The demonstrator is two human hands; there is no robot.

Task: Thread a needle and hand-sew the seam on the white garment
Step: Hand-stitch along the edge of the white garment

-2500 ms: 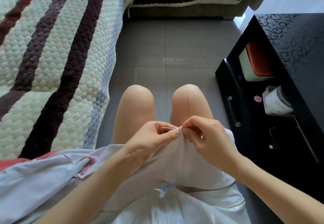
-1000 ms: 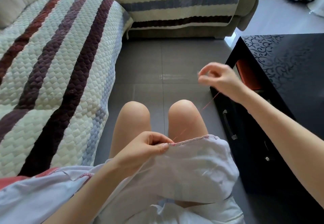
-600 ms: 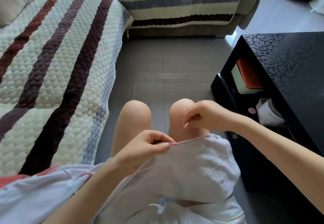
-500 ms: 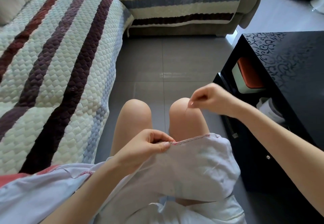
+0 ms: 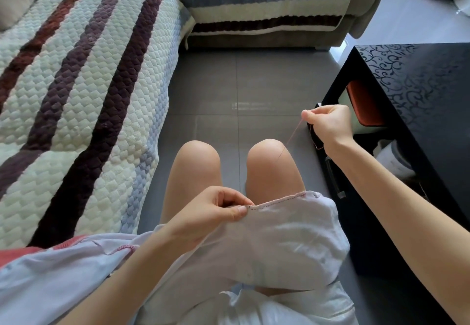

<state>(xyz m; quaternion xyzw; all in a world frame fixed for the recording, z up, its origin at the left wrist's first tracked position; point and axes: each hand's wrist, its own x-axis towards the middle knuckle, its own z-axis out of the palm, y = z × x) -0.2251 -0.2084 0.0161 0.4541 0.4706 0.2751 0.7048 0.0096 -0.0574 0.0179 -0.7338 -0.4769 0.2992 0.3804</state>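
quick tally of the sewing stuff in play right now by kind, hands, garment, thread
hands: 2, the left hand pinching the seam edge, the right hand raised and pulling thread
white garment: 1
red thread: 1 strand, running from the right hand down toward the seam
needle: too small to make out, not counted
total: 4

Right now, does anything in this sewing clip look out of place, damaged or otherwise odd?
Nothing stands out. The left hand pinches the stitched edge of the white garment on the lap, and the right hand is raised towards the black table, drawing the red thread up from the seam. No tear or spill shows.
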